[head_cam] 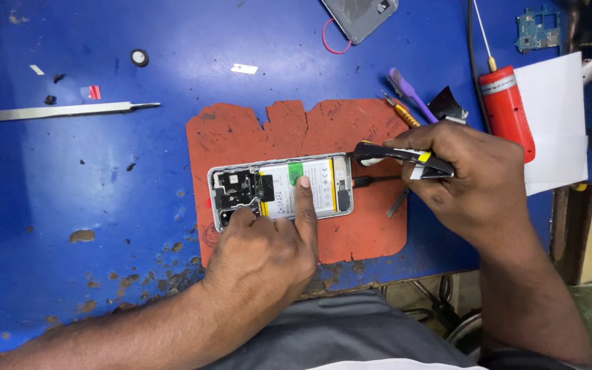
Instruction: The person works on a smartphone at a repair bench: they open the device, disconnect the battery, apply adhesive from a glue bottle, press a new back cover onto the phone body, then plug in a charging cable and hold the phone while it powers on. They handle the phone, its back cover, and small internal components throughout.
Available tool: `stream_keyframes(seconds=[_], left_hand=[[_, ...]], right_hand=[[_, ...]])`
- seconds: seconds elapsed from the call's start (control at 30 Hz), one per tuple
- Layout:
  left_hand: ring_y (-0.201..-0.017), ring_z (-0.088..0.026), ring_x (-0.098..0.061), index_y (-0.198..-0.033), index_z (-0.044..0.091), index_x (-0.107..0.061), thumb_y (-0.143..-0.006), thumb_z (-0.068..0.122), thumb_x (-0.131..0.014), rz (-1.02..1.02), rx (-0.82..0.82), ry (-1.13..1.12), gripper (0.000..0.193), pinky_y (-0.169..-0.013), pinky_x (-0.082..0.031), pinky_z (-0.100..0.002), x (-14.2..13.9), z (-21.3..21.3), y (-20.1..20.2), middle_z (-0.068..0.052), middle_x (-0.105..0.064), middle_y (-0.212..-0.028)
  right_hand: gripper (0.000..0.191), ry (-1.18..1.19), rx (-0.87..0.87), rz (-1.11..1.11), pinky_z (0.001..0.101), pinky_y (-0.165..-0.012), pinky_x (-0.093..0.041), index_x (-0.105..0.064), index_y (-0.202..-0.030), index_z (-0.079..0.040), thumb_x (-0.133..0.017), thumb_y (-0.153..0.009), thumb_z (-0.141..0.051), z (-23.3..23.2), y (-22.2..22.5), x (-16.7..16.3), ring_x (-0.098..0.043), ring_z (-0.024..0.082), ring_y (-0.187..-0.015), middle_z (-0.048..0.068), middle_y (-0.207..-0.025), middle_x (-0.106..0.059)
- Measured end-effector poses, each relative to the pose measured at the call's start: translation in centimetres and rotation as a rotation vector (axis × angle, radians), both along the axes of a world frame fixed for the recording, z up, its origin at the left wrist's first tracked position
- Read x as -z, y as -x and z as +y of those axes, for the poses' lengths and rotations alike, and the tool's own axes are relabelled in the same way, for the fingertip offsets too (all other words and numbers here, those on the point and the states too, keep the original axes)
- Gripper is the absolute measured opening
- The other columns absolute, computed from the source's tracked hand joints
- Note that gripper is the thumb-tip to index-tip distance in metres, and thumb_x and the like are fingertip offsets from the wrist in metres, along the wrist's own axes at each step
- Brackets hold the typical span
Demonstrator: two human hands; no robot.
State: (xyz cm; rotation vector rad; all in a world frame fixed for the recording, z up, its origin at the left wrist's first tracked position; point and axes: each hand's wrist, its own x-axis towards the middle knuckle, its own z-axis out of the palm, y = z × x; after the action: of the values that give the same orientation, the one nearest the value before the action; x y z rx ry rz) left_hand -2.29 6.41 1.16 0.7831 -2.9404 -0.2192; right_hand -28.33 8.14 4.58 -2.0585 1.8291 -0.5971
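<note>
**Opened phone held down on the bench, tool at its end**

A blue bench (70, 205), scuffed and chipped, carries a worn orange mat (364, 233). On the mat lies a phone (281, 190) with its back cover off, the battery and the dark circuit board showing, so the opening is already done while the inner parts sit in place.

The left hand (268, 253) presses on it, forefinger stretched onto the battery, the other fingers curled at the board end. The right hand (474, 178) is closed around a black tool with a yellow band (405, 156), its tip at the phone's right end.

Farther off lie a red cylindrical tool (507, 109), long metal tweezers (70, 110), a purple pry tool (411, 92) and a small green circuit board (537, 29).
</note>
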Motion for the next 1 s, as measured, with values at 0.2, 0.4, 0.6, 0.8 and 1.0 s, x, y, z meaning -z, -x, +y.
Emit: stream_keyframes(seconds=[0.2,0.4,0.6,0.8,1.0], left_hand=[[-0.038,-0.012,-0.05,-0.129,-0.015,-0.06,-0.074,0.016,-0.061,-0.005,0.007,-0.02,0.063,-0.045,-0.043,-0.032,0.0,-0.1,0.2,0.002,-0.053,-0.048],[-0.039,-0.013,-0.051,-0.13,-0.015,-0.059,-0.074,0.017,-0.061,-0.012,0.008,-0.015,0.064,-0.045,-0.044,-0.032,-0.1,-0.1,0.1,0.002,-0.053,-0.049],[-0.041,-0.013,-0.052,-0.13,-0.015,-0.059,-0.075,0.016,-0.06,-0.018,0.01,-0.018,0.063,-0.047,-0.044,-0.032,0.0,-0.1,0.1,0.002,-0.054,-0.05],[-0.041,-0.013,-0.053,-0.131,-0.016,-0.057,-0.076,0.015,-0.059,-0.039,0.016,-0.018,0.063,-0.045,-0.044,-0.032,0.2,0.1,0.2,0.002,-0.055,-0.051],[-0.042,-0.013,-0.053,-0.131,-0.015,-0.058,-0.078,0.015,-0.059,-0.021,0.004,-0.016,0.061,-0.046,-0.044,-0.032,0.3,0.1,0.1,0.003,-0.055,-0.051]], right_hand=[[0.013,-0.016,0.025,0.022,0.0276,-0.062,-0.055,-0.07,-0.099,-0.002,-0.078,-0.088,0.0,0.4,0.3,0.1,-0.074,0.016,-0.078,0.01,-0.094,-0.076],[0.017,0.037,-0.006,-0.001,0.029,-0.073,-0.058,-0.069,-0.103,-0.002,-0.079,-0.089,-0.001,0.8,0.2,0.0,-0.076,0.019,-0.09,0.011,-0.101,-0.075],[0.02,-0.001,0.017,0.005,0.0293,-0.072,-0.059,-0.071,-0.102,-0.003,-0.081,-0.084,-0.002,1.3,0.0,-0.2,-0.076,0.019,-0.089,0.011,-0.102,-0.076],[0.02,-0.005,0.004,0.001,0.0291,-0.075,-0.06,-0.071,-0.101,-0.002,-0.08,-0.083,0.0,1.6,-0.1,-0.2,-0.077,0.021,-0.091,0.01,-0.102,-0.076],[0.022,0.002,-0.008,0.004,0.0304,-0.079,-0.061,-0.071,-0.101,-0.002,-0.081,-0.082,0.0,2.0,-0.2,-0.3,-0.077,0.022,-0.095,0.011,-0.103,-0.076]])
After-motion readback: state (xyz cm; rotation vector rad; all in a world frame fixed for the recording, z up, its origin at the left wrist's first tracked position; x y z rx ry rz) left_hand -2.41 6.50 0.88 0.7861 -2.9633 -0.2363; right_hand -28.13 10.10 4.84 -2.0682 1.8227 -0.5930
